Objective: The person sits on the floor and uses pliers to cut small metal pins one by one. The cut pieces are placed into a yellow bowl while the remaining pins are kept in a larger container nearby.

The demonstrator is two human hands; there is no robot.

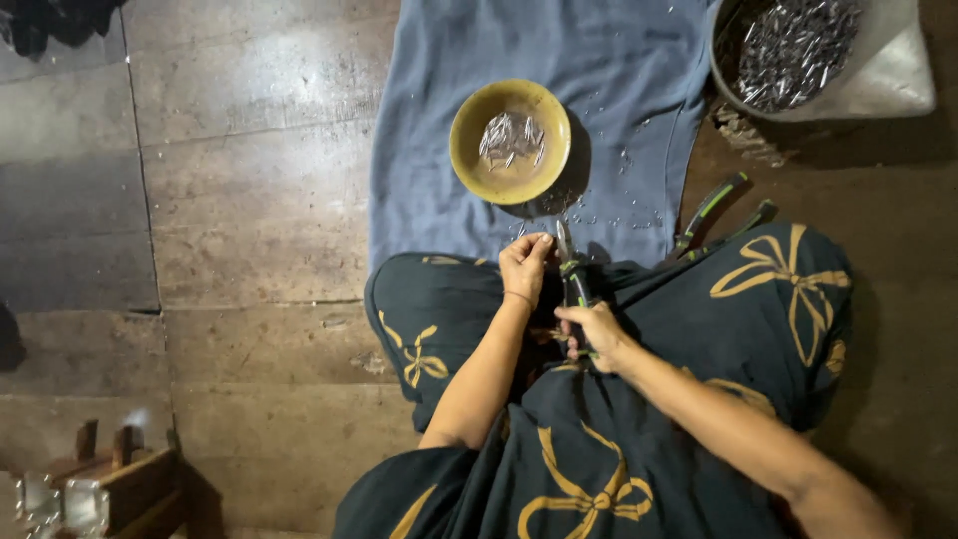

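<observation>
Right hand (pixel 596 329) clamped on the dark-handled metal pliers (pixel 572 274), left hand (pixel 525 265) pinching a tiny workpiece at the tip; best kept steady, over the blue cloth (pixel 599 80).

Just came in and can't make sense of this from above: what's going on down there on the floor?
A person sits on the floor in a dark garment with yellow bows. The right hand holds pliers by the handles; the left hand pinches something small at their tip, too small to identify. Ahead, on a blue cloth, sits a yellow bowl of small shiny metal pieces. A second pair of pliers lies nearby, beside a container of more metal bits.
</observation>
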